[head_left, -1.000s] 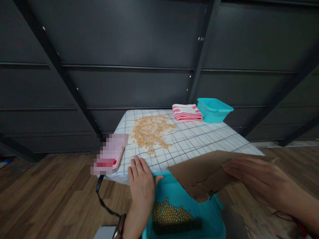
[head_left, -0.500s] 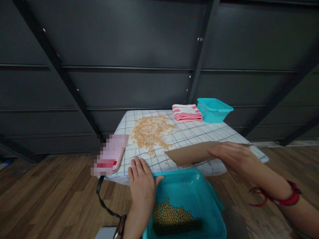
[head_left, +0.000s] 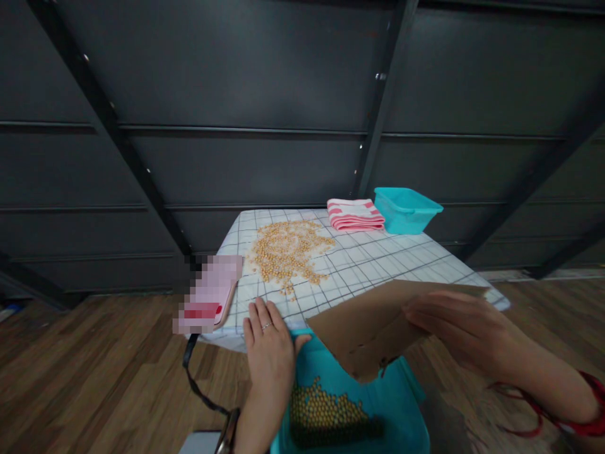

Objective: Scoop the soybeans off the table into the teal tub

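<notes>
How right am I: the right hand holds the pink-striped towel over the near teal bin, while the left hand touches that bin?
No: in the head view, the right hand holds brown cardboard over the near teal bin, not the pink-striped towel, which lies folded on the checked tablecloth. The left hand indeed touches that bin.
</notes>
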Demonstrator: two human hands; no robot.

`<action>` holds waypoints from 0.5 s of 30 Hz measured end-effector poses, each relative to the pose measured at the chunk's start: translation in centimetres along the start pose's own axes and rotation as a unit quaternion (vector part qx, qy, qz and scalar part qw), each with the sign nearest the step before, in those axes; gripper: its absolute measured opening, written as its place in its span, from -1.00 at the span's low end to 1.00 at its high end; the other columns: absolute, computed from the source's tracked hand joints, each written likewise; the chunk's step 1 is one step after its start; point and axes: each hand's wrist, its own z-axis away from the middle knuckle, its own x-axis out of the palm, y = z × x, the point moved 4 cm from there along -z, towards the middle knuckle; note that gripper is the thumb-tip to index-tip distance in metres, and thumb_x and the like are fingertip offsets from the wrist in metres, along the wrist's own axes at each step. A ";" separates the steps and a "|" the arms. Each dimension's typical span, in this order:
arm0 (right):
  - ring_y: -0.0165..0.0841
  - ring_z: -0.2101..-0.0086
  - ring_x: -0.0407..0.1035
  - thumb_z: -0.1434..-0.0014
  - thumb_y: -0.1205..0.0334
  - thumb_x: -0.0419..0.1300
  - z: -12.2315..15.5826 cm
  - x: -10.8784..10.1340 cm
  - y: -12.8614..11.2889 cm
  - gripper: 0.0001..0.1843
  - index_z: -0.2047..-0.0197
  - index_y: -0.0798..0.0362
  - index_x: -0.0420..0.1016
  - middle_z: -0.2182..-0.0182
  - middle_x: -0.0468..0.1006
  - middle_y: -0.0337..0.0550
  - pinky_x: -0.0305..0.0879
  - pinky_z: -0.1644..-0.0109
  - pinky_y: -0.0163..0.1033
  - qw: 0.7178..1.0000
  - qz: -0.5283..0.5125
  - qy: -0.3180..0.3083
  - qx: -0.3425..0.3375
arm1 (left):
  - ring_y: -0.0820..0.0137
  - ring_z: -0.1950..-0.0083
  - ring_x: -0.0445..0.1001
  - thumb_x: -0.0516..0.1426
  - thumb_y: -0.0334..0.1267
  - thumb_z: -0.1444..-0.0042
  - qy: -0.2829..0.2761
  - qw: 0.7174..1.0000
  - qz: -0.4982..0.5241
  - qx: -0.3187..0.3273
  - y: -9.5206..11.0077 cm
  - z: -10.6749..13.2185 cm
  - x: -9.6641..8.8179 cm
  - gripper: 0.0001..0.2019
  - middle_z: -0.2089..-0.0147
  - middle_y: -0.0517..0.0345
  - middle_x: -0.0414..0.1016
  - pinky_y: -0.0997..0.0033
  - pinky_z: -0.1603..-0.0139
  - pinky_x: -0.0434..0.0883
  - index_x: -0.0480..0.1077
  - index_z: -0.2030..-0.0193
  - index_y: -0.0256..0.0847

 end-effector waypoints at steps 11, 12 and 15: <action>-0.32 0.33 0.45 -0.17 0.47 -0.08 0.6 -1.0 0.8 -0.65 0.11 -0.03 0.40 0.35 0.56 -0.17 0.42 0.25 -0.21 0.999 -0.007 -0.001 0.038 | -0.11 -0.22 0.17 0.01 0.04 -0.04 0.020 1.000 0.012 0.006 -0.1 0.1 0.4 -0.29 -0.18 -0.58 0.16 -0.12 -0.15 0.20 0.19 -0.12 -0.64; -0.33 0.37 0.44 -0.18 0.47 -0.10 0.4 -0.7 0.8 -0.66 0.14 -0.03 0.41 0.38 0.55 -0.18 0.41 0.28 -0.22 0.999 -0.001 0.004 0.035 | -0.11 -0.23 0.16 0.01 0.05 -0.04 0.021 1.000 0.016 0.004 -0.1 0.1 0.4 -0.29 -0.19 -0.58 0.16 -0.13 -0.15 0.18 0.19 -0.12 -0.64; -0.37 0.44 0.41 -0.21 0.46 -0.13 -0.1 0.5 0.6 -0.68 0.26 0.04 0.42 0.46 0.52 -0.18 0.37 0.36 -0.26 1.000 0.008 0.004 0.017 | -0.12 -0.22 0.16 0.03 0.07 -0.02 0.012 1.000 0.017 0.001 0.0 0.0 0.3 -0.26 -0.19 -0.58 0.16 -0.11 -0.16 0.19 0.18 -0.12 -0.65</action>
